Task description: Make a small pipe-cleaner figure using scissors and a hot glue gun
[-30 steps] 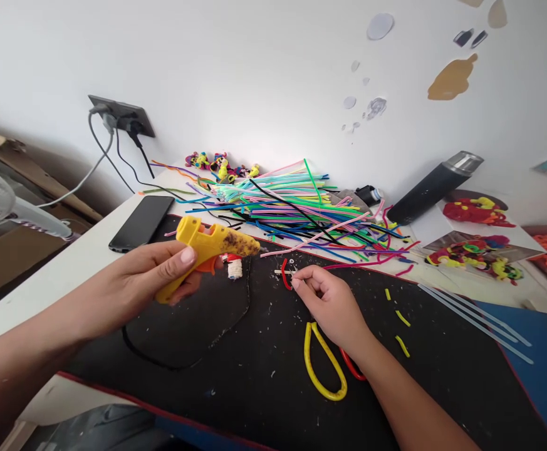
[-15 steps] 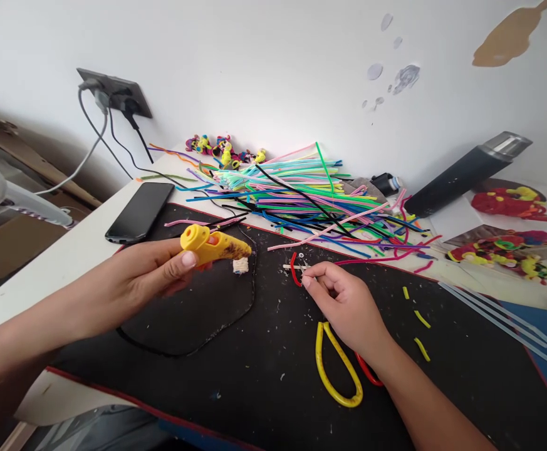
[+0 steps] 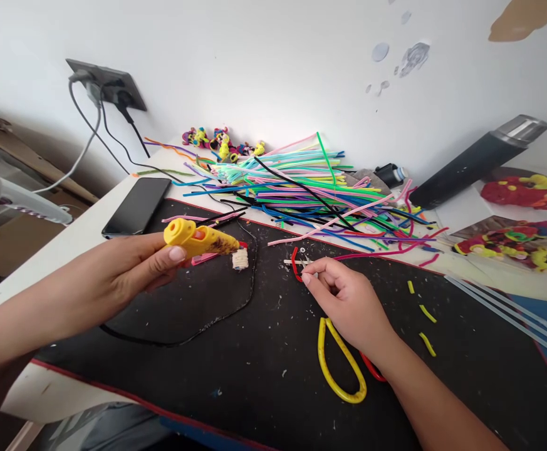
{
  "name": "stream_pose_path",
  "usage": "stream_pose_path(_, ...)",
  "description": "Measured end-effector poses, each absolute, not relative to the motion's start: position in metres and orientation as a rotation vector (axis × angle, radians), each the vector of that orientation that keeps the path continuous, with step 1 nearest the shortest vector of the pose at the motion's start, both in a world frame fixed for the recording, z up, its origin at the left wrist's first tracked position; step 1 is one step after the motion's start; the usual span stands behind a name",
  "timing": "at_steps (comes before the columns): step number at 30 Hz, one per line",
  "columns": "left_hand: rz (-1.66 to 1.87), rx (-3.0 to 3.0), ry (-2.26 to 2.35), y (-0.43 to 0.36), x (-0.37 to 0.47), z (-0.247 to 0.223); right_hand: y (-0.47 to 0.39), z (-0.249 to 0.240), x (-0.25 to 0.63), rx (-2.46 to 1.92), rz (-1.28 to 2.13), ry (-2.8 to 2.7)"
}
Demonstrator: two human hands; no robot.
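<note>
Left hand (image 3: 136, 266) has its fingers wrapped round the yellow glue gun (image 3: 202, 242); right hand's (image 3: 348, 300) look pinched on the red piece (image 3: 294, 260), right of the cream roll (image 3: 240, 259). Nozzle looks close to that roll, so dipping could smear it. Snagging the cable (image 3: 249, 300) could jerk the gun.

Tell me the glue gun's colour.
The glue gun is yellow, with dark smudges toward its nozzle; the head view shows it best.
</note>
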State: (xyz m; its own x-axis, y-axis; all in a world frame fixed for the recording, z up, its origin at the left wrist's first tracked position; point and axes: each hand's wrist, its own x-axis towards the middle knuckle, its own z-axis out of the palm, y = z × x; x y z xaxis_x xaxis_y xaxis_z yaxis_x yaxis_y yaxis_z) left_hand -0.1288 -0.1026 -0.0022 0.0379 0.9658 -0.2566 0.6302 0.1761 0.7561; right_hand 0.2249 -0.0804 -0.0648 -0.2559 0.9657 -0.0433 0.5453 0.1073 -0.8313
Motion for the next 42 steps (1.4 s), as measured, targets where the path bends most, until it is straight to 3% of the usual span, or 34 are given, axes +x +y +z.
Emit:
stream_pose_path(6,0.272,1.743,1.728,-0.103,-0.125,0.003,-0.081,-0.066,0.226,-1.480,1.020,-1.878)
stream_pose_path(20,0.490,1.713,1.762,-0.100,-0.117,0.001,-0.080,-0.067,0.225,-1.488,1.016,-1.898)
stream_pose_path(28,0.300,1.748,1.777,-0.099,-0.112,0.010,-0.080,-0.067,0.227,-1.482,1.010,-1.910)
stream_pose_path(42,0.260,1.819,1.780,-0.100,-0.113,0.010,-0.080,-0.063,0.223,-1.475,0.986,-1.939)
